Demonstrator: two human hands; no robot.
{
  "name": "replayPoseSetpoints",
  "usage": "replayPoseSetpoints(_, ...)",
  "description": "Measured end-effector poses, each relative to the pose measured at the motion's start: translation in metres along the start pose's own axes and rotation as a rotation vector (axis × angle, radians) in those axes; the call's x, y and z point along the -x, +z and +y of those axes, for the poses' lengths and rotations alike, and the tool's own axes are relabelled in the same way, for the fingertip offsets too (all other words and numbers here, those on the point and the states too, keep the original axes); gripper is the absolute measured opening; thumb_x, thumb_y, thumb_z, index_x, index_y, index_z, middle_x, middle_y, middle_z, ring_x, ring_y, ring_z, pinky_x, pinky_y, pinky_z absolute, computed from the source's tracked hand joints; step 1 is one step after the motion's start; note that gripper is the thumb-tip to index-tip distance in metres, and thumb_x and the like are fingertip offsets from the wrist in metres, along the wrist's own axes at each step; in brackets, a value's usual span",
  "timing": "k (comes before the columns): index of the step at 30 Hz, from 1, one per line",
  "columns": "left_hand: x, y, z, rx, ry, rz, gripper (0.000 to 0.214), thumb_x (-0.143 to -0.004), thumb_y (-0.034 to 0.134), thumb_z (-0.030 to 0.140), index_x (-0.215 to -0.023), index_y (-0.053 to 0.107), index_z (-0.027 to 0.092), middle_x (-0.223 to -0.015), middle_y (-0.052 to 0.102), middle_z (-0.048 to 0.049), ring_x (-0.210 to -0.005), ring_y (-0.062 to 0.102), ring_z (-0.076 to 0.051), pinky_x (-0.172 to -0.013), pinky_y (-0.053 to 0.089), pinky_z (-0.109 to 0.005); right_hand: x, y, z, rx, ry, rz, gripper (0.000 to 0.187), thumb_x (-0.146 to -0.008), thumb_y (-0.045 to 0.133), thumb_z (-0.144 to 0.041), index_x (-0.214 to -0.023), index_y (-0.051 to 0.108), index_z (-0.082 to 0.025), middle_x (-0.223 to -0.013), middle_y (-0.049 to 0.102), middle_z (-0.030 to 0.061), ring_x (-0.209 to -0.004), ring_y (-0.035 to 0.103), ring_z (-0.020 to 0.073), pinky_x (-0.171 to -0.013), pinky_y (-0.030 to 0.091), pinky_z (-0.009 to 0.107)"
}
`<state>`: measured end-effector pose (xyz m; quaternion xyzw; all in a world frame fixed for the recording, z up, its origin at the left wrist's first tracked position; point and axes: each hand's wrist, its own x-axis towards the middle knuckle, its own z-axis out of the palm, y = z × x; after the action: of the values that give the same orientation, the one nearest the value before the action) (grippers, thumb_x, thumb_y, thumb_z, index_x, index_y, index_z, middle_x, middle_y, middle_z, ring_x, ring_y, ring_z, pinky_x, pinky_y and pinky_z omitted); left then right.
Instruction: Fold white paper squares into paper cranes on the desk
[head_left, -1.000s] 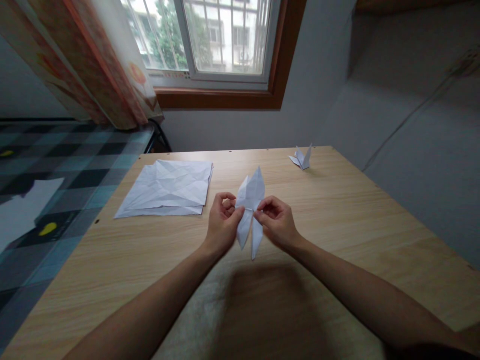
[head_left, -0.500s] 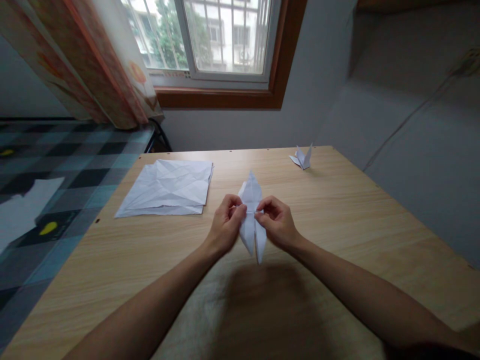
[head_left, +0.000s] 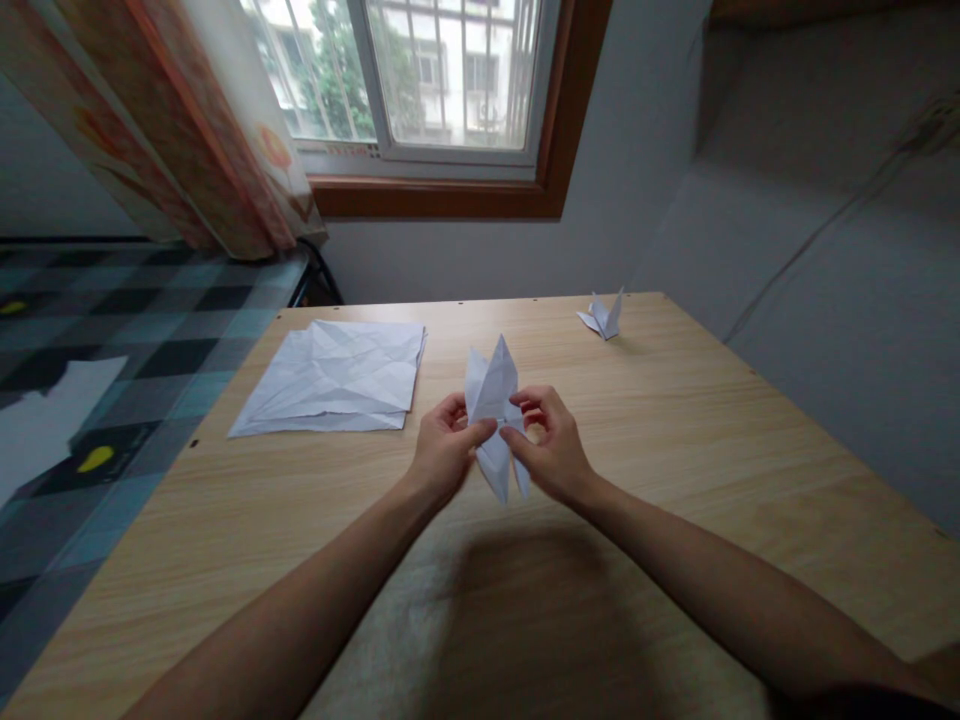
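A folded white paper model (head_left: 495,385) is held up over the table's middle, its pointed flaps standing out above and below. My left hand (head_left: 446,440) pinches its left side, with the thumb across the front and the fingers partly hidden behind. On the other side, my right hand (head_left: 553,440) grips the right edge, its thumb close to the centre of the paper and its index finger on the front of the right flap. Both thumbs almost meet at the middle fold.
Creased white paper sheets (head_left: 352,375) lie stacked at the back left of the wooden table (head_left: 675,480). A finished paper crane (head_left: 602,316) stands at the back right. Torn white paper (head_left: 60,410) rests on the checked cloth (head_left: 180,320) at left.
The upper flaps of the paper model have spread apart, one now standing out to the left. My right thumb has moved nearer the centre, and the lower points have risen slightly.
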<state>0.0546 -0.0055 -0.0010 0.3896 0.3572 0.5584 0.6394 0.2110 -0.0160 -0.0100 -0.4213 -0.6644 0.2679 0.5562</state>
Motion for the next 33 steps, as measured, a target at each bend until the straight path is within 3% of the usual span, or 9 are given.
replayPoseSetpoints(3, 0.001, 0.000, -0.003, 0.014, -0.020, -0.015, 0.037, -0.059, 0.086, 0.023, -0.085, 0.061, 0.015, -0.080, 0.071, 0.0001, -0.074, 0.067, -0.015, -0.073, 0.052, -0.028, 0.000, -0.001, -0.002, 0.041, -0.011, 0.027, 0.024, -0.082, 0.069, -0.022, -0.104, 0.059, -0.025, -0.101, 0.061, 0.0035, -0.089, 0.060, 0.0191, -0.074, 0.051, 0.032)
replayPoseSetpoints(9, 0.004, 0.003, -0.002, 0.003, 0.006, -0.067, 0.042, -0.059, 0.088, 0.023, -0.094, 0.065, 0.014, -0.087, 0.073, -0.0033, -0.077, 0.066, -0.017, -0.074, 0.052, -0.031, 0.000, -0.001, -0.005, 0.066, 0.025, 0.037, 0.020, -0.082, 0.071, -0.027, -0.099, 0.063, -0.023, -0.096, 0.063, 0.0039, -0.085, 0.061, 0.0192, -0.072, 0.050, 0.032)
replayPoseSetpoints(12, 0.006, 0.004, -0.002, -0.029, -0.001, -0.070, 0.041, -0.059, 0.087, 0.025, -0.092, 0.066, 0.013, -0.089, 0.074, -0.0056, -0.075, 0.066, -0.018, -0.071, 0.052, -0.031, -0.001, -0.001, -0.001, -0.034, 0.097, 0.035, 0.011, -0.087, 0.065, -0.032, -0.091, 0.065, -0.022, -0.087, 0.063, 0.0025, -0.081, 0.060, 0.0181, -0.071, 0.048, 0.030)
replayPoseSetpoints(14, 0.005, 0.004, -0.002, -0.028, -0.002, -0.070, 0.043, -0.059, 0.087, 0.026, -0.093, 0.064, 0.014, -0.089, 0.074, -0.0057, -0.075, 0.067, -0.019, -0.070, 0.052, -0.030, -0.002, -0.001, 0.004, -0.173, 0.180, 0.019, 0.017, -0.089, 0.061, -0.037, -0.082, 0.064, -0.022, -0.076, 0.060, 0.0001, -0.070, 0.057, 0.0161, -0.064, 0.046, 0.028)
replayPoseSetpoints(17, 0.003, 0.002, -0.001, 0.006, 0.006, -0.042, 0.049, -0.058, 0.088, 0.027, -0.096, 0.058, 0.017, -0.085, 0.073, -0.0022, -0.072, 0.067, -0.017, -0.069, 0.053, -0.029, -0.005, -0.001, 0.008, -0.396, 0.297, -0.023, 0.025, -0.081, 0.067, -0.043, -0.070, 0.061, -0.022, -0.065, 0.058, -0.0021, -0.062, 0.052, 0.0145, -0.061, 0.045, 0.028)
replayPoseSetpoints(21, 0.000, 0.001, 0.002, 0.006, 0.036, 0.004, 0.063, -0.056, 0.087, 0.024, -0.106, 0.049, 0.021, -0.086, 0.071, 0.0005, -0.071, 0.069, -0.016, -0.068, 0.055, -0.029, -0.009, -0.001, 0.001, -0.606, 0.390, -0.072, 0.031, -0.062, 0.082, -0.040, -0.065, 0.057, -0.022, -0.074, 0.065, -0.0009, -0.070, 0.058, 0.0163, -0.070, 0.049, 0.031)
replayPoseSetpoints(25, 0.002, 0.005, 0.006, -0.076, 0.115, -0.004, 0.072, -0.058, 0.085, 0.021, -0.120, 0.048, 0.024, -0.092, 0.067, 0.0008, -0.072, 0.068, -0.015, -0.063, 0.054, -0.025, -0.010, 0.000, -0.008, -0.718, 0.435, -0.107, 0.037, -0.059, 0.085, -0.035, -0.064, 0.051, -0.021, -0.078, 0.065, -0.0011, -0.070, 0.057, 0.0147, -0.067, 0.048, 0.029)
replayPoseSetpoints(30, 0.004, 0.008, 0.007, -0.108, 0.156, -0.049, 0.047, -0.060, 0.083, 0.022, -0.099, 0.057, 0.019, -0.090, 0.067, -0.0004, -0.073, 0.065, -0.013, -0.066, 0.053, -0.025, -0.008, 0.001, -0.010, -0.721, 0.398, -0.082, 0.040, -0.059, 0.087, -0.031, -0.068, 0.049, -0.021, -0.069, 0.055, -0.0051, -0.063, 0.050, 0.0114, -0.060, 0.041, 0.024)
replayPoseSetpoints(33, 0.005, 0.007, 0.006, -0.093, 0.134, -0.062, 0.050, -0.057, 0.085, 0.022, -0.098, 0.056, 0.019, -0.087, 0.068, 0.0007, -0.073, 0.065, -0.014, -0.067, 0.052, -0.025, -0.007, 0.000, -0.014, -0.726, 0.434, -0.111, 0.044, -0.058, 0.086, -0.033, -0.071, 0.046, -0.022, -0.066, 0.051, -0.0064, -0.059, 0.045, 0.0107, -0.055, 0.037, 0.022)
